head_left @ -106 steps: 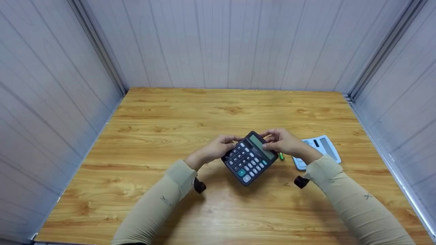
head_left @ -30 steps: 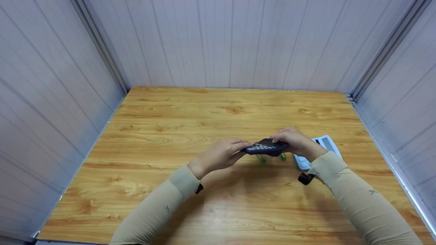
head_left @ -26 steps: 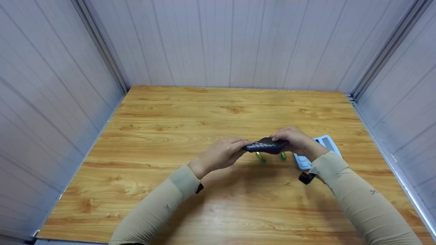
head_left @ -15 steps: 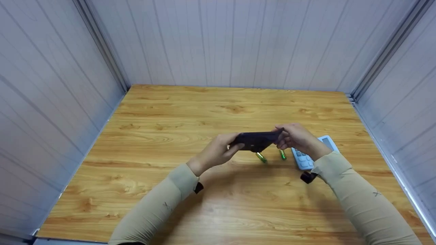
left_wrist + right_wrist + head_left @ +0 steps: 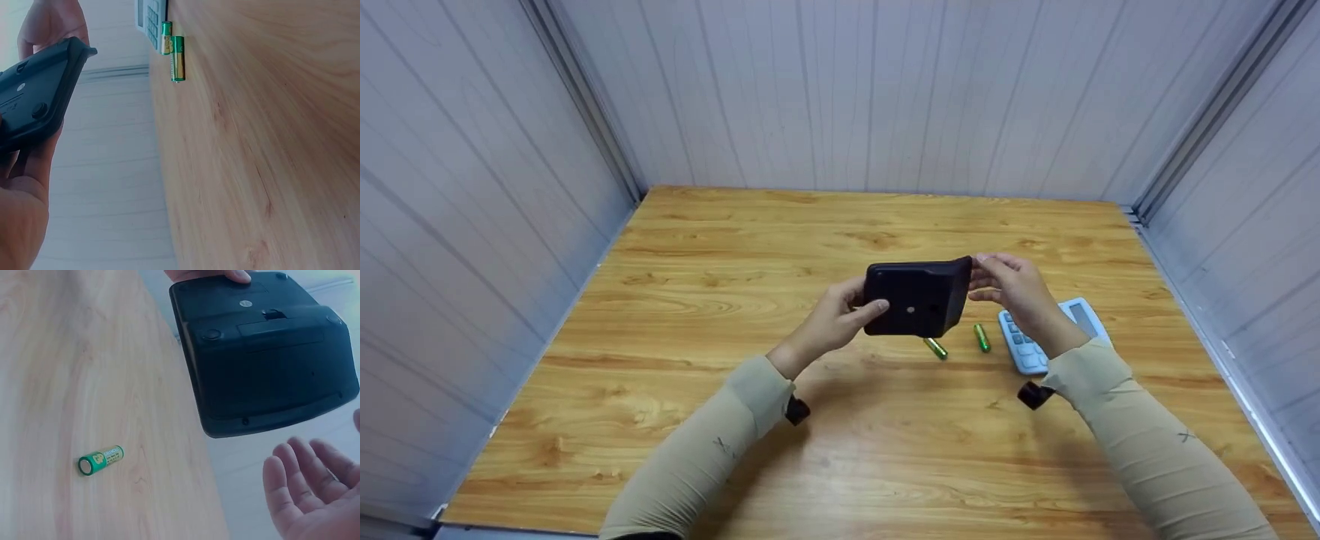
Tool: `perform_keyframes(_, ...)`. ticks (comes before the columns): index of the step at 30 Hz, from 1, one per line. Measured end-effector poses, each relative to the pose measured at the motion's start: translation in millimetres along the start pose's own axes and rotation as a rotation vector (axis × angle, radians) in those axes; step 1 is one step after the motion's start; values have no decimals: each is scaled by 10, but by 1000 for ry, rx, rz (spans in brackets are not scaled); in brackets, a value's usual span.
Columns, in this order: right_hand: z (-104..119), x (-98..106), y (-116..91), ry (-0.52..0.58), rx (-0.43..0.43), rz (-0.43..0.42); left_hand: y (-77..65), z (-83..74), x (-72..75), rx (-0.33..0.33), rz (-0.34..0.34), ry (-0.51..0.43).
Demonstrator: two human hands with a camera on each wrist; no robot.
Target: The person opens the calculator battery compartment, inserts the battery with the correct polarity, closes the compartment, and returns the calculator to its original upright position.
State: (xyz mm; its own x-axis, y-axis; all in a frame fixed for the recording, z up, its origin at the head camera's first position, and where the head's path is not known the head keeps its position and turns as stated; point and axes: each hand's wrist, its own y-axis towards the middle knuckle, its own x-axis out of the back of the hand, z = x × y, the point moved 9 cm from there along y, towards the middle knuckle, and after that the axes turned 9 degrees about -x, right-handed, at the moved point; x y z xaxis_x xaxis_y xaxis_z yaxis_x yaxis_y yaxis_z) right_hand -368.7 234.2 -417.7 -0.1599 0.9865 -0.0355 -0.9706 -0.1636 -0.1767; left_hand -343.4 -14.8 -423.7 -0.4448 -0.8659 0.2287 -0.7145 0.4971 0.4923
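Observation:
A black calculator (image 5: 915, 300) is held up above the table with its back toward me, so its keys are hidden. My left hand (image 5: 840, 319) grips its left end, thumb on the back and fingers behind. The right wrist view shows a closed battery cover and a small round sticker on the calculator's back (image 5: 270, 354). Close to the calculator's right end, my right hand (image 5: 1012, 292) has loosely bent fingers; in the right wrist view these fingers (image 5: 306, 478) are apart from the casing. Two green batteries, one (image 5: 936, 348) partly under the calculator and another (image 5: 982, 338), lie on the table.
A light blue calculator (image 5: 1027, 349) lies face up on the wooden table (image 5: 735, 262), partly covered by my right forearm. Pale panel walls (image 5: 840, 97) stand at the back and both sides.
The black calculator has turned over from keys up to back toward me, with my left hand still gripping it. My right hand has come off its edge, and both batteries are now exposed.

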Motion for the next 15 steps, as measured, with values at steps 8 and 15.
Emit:
perform_keyframes(8, 41, -76, -86, -17, 129, -62, 14, 78, 16, 69, -43, -137)
perform_keyframes(15, 44, -139, -161, -98, 206, -87, 9, 182, 47, 139, -85, -260)
